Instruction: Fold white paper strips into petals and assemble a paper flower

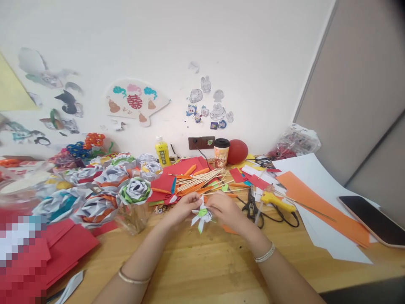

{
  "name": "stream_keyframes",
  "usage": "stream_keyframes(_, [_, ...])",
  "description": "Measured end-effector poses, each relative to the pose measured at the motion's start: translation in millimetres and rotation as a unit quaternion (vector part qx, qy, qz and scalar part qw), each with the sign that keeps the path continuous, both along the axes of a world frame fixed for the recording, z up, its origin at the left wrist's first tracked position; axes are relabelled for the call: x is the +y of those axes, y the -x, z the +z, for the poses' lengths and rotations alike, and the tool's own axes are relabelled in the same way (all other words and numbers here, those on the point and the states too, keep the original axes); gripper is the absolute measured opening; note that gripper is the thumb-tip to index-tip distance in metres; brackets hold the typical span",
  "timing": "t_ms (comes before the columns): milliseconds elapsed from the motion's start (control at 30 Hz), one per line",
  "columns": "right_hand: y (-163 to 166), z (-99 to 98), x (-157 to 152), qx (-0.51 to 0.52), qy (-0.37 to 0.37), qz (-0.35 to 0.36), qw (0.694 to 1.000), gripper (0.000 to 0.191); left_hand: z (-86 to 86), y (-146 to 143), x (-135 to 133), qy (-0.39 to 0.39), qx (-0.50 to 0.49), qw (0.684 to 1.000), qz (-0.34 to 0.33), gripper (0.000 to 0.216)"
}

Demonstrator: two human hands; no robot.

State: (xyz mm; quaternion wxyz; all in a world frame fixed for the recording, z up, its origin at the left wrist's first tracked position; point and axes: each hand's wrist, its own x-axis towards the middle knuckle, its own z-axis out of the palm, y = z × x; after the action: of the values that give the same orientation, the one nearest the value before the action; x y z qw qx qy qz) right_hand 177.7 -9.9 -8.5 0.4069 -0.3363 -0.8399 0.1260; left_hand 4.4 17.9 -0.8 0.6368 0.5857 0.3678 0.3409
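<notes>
Presently both hands are working one small folded piece: the left hand (182, 210) is pinching the white-and-green paper flower (201, 216) from its left, and the right hand (225, 209) is closing its fingers on the other side, the piece held just above the wooden table (202, 261). By judgement, the petals are being shaped or tucked; the next move calls for a steady grip and a small turn of the piece. Just beyond the hands are lying wooden sticks (199, 177) and red paper (180, 169); to the right, scissors (251, 204) and a yellow glue gun (276, 202); to the left, finished paper roses (135, 190). Fingertips and folds are too small to make out, and the forearms are cut off below.
</notes>
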Motion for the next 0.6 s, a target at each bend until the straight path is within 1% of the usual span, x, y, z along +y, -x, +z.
stream_keyframes(100, [0, -0.7, 1, 0.006, 0.028, -0.002, 1.0, 0.016, -2.4, 0, 1, -0.005, 0.003, 1.0, 0.004, 0.034])
stream_keyframes(200, [0, -2.6, 3, -0.007, 0.01, 0.012, 1.0, 0.019, -4.5, 0, 2, -0.004, -0.014, 1.0, 0.016, 0.034])
stream_keyframes(300, [-1, -0.1, 2, -0.014, -0.003, 0.023, 1.0, 0.021, -3.4, 1, 2, 0.003, -0.023, 1.0, 0.021, 0.035])
stream_keyframes(467, [-1, 9.5, -5, 0.01, 0.038, 0.012, 0.999, 0.024, -2.4, 3, 4, -0.011, -0.023, 0.999, 0.025, 0.036])
stream_keyframes(533, [1, 9.9, -6, 0.014, 0.03, 0.004, 0.999, 0.026, -4.8, 3, 6, -0.027, -0.036, 0.998, 0.039, 0.035])
stream_keyframes(600, [3, 8.5, -7, 0.006, 0.007, 0.004, 1.0, 0.027, -7.1, 3, 8, -0.039, -0.055, 0.996, 0.05, 0.034])
